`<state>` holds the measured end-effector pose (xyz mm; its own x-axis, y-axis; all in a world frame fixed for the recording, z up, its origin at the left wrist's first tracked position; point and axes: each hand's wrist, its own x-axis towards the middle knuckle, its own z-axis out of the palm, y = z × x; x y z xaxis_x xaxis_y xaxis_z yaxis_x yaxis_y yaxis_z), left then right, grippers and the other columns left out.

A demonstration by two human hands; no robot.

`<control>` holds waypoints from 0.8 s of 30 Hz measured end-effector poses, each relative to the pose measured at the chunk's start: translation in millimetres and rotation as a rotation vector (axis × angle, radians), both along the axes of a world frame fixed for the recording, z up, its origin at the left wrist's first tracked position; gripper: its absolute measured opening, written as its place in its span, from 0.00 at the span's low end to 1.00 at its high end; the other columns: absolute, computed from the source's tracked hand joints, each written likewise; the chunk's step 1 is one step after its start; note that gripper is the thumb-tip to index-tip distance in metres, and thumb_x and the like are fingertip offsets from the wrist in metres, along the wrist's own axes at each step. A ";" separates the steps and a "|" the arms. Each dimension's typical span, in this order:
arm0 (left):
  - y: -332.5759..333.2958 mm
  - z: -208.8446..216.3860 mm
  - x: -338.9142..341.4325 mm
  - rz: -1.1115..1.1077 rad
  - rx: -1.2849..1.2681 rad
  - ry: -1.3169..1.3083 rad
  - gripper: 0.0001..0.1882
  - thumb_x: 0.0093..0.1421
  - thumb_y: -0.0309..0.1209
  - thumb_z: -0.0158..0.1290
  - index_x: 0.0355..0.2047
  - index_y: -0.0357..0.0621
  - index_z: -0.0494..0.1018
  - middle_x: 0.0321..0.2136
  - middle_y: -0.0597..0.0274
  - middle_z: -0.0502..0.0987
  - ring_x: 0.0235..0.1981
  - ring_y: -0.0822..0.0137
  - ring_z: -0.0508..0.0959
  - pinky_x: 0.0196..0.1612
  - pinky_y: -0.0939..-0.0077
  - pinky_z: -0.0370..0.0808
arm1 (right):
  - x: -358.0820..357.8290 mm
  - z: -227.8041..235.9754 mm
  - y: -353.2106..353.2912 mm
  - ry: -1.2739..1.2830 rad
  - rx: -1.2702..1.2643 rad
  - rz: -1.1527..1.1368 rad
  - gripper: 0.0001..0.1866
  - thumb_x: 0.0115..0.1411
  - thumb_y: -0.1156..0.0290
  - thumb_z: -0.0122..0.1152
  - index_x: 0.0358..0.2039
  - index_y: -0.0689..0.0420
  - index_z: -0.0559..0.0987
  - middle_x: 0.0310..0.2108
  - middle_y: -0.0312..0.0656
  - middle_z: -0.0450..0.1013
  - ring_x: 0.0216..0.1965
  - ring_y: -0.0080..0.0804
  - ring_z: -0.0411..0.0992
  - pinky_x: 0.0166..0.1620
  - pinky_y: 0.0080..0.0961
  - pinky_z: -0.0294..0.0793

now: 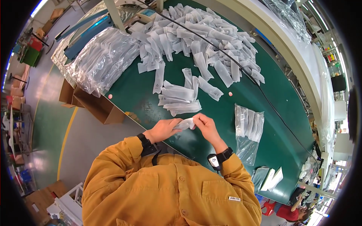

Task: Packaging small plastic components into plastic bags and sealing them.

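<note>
Translucent packet (185, 124), one: above the table's (217, 128) near edge, gripped by left hand (163, 129) and right hand (206, 128), both closed on it. Similar packets (218, 34), heaped: toward far edge. Clear bag (247, 151), part-filled: nearer right end.

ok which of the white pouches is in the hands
The white pouch pinched between the left hand and right hand; the others visible lie in the heap and loose group on the green table, or in clear bags.

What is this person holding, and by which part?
A whitish translucent packet: the left hand grips its left end, the right hand its right end.
</note>
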<state>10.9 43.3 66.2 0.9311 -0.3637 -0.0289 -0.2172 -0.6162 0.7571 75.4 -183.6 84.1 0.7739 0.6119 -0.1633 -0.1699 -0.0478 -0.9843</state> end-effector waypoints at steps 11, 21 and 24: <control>2.7 -65.9 -26.5 -0.157 0.032 -0.266 0.13 0.56 0.32 0.56 0.39 0.43 0.67 0.34 0.56 0.70 0.40 0.54 0.72 0.45 0.63 0.70 | 40.4 -46.1 26.7 -0.864 -0.484 -0.260 0.03 0.57 0.77 0.62 0.32 0.62 0.77 0.26 0.44 0.70 0.27 0.35 0.73 0.30 0.26 0.71; 4.2 -68.1 -51.2 -0.191 0.041 -0.371 0.15 0.49 0.28 0.57 0.38 0.44 0.70 0.39 0.57 0.70 0.44 0.56 0.70 0.49 0.64 0.68 | -36.5 -49.1 -8.2 -0.549 -0.406 -0.112 0.07 0.54 0.76 0.64 0.35 0.61 0.78 0.33 0.46 0.72 0.31 0.46 0.73 0.33 0.35 0.74; -1.1 -50.4 -47.8 -0.088 0.105 -0.500 0.14 0.50 0.28 0.56 0.38 0.44 0.70 0.43 0.56 0.70 0.47 0.54 0.70 0.52 0.61 0.67 | -41.7 -54.8 -15.2 -0.501 -0.342 -0.039 0.09 0.54 0.77 0.64 0.37 0.60 0.78 0.35 0.46 0.71 0.32 0.45 0.73 0.34 0.34 0.74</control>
